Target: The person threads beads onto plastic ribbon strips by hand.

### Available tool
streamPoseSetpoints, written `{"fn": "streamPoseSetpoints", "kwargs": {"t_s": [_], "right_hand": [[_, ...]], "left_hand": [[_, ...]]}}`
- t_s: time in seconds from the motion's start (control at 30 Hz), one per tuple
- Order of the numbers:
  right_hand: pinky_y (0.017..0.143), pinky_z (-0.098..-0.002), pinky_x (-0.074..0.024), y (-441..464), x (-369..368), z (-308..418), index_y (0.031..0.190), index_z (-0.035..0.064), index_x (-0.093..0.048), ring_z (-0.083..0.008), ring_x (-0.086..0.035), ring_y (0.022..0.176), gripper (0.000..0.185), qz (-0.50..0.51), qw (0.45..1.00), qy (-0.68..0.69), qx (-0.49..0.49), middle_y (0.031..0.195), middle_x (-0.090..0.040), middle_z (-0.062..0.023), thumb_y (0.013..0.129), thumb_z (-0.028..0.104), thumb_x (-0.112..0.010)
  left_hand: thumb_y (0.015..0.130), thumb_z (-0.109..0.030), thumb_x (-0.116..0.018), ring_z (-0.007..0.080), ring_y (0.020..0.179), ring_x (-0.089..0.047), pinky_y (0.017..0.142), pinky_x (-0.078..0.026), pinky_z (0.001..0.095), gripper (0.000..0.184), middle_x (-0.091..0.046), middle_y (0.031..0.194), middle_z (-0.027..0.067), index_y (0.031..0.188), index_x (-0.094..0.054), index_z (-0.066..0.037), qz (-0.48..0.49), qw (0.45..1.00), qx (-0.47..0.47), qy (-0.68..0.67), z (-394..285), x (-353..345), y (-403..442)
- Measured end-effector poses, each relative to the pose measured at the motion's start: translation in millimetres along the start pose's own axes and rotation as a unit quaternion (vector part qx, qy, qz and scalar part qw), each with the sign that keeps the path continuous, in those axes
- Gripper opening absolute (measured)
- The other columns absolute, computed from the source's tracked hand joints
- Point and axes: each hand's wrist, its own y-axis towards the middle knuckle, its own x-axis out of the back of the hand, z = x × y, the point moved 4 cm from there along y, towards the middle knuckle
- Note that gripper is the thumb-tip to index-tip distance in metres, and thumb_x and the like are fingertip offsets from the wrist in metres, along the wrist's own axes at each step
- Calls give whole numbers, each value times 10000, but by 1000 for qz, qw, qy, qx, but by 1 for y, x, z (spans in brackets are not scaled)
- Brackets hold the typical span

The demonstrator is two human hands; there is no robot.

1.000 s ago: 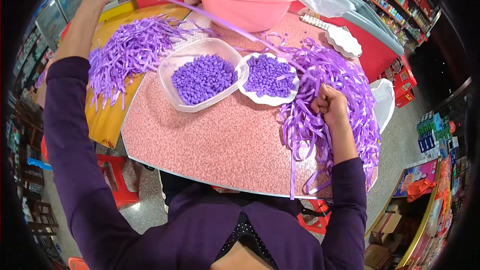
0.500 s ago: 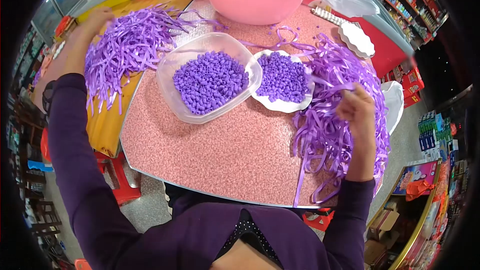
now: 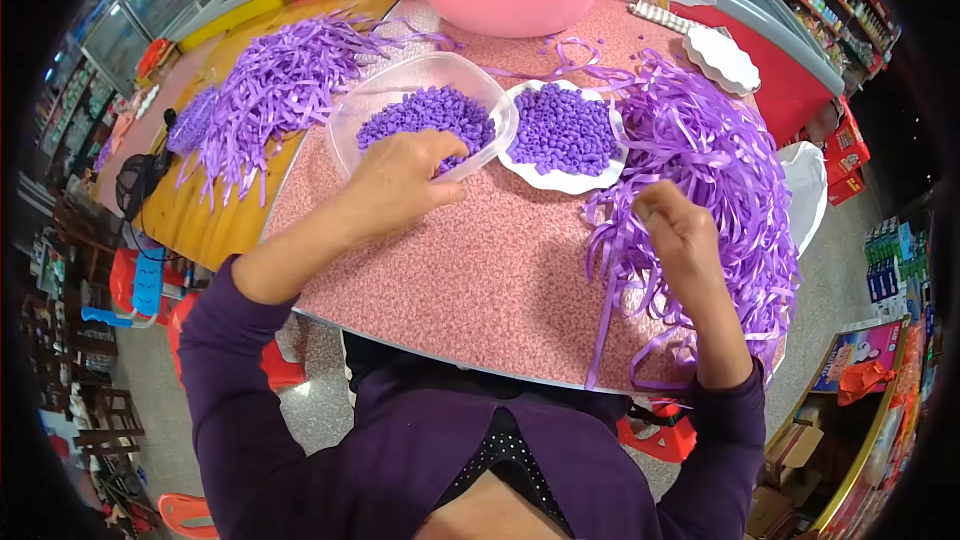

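Observation:
My left hand [image 3: 400,180] is over the near rim of a clear plastic tub [image 3: 343,130], thumb and forefinger apart, with nothing visible between them. Small purple beads [image 3: 425,112] lie in the tub. Beside it, more purple beads [image 3: 563,130] fill a white scalloped plate [image 3: 560,183]. My right hand [image 3: 680,240] is curled with its fingertips pinched together, in front of a large heap of shiny purple ribbons [image 3: 715,165]. Whatever those fingertips hold, if anything, I cannot make out.
A second purple ribbon pile [image 3: 280,90] lies on the yellow wooden table [image 3: 185,220] at left. At the back of the pink speckled table [image 3: 450,290] stand a pink basin [image 3: 510,0] and a white scalloped dish [image 3: 722,60]. A red stool [image 3: 660,435] is below.
My left hand has come from beside the left ribbon pile to the tub's near rim. My right hand has moved slightly down and left, and the ribbon strip at its fingers is no longer visible there.

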Motion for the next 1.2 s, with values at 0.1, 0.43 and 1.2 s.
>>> {"fn": "streamPoseSetpoints", "kwargs": {"t_s": [0.1, 0.43, 1.2], "right_hand": [[492, -215, -327, -2, 3, -8, 960, 12, -693, -30, -441, 555, 111, 76, 982, 151, -81, 660, -545, 39, 914, 38, -596], [455, -211, -317, -1, 9, -24, 971, -34, -702, -38, -438, 471, 135, 60, 926, 345, -140, 596, -524, 39, 915, 61, -625], [469, -236, -243, -7, 4, 18, 997, 34, -722, -9, -370, 545, 116, 53, 969, 243, -6, 617, -470, 81, 920, 36, -635]], "left_hand": [[761, -174, -714, 345, 834, -642, 775, -497, 450, 237, -658, 865, 160, 934, -680, -15, -41, 999, 5, -2, -9, -14, -5], [804, -17, -594, 349, 880, -611, 803, -487, 461, 103, -625, 860, 158, 854, -683, -5, -146, 979, -116, 84, -60, -111, 94], [874, 3, -660, 133, 634, -642, 508, -486, 236, 64, -704, 828, 131, 936, -657, 20, -32, 705, 101, -702, -64, -88, 45]]}}
